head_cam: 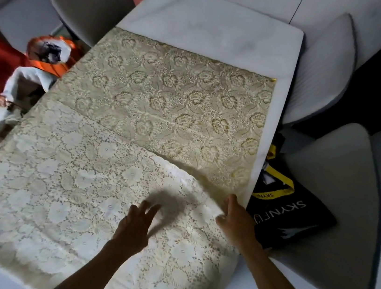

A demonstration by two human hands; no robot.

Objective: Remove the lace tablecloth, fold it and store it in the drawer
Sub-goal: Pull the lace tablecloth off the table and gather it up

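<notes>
- Both hands lie on the near part of the lace tablecloth: the left hand has its fingers straight and spread, flat on the cream lace.
- Right hand is at the cloth's right edge by the table's rim, its fingers on the lace; whether they pinch the edge or only press on it cannot be told.
- Cream lace covers the near half of the white table, its far edge raised in a fold beside the right hand.
- Beyond it lies a gold floral cloth, flat on the table.
- Grey chairs stand around the table.
- Black bag with yellow straps rests on the chair to the right.
- Orange and white bags sit to the left.
</notes>
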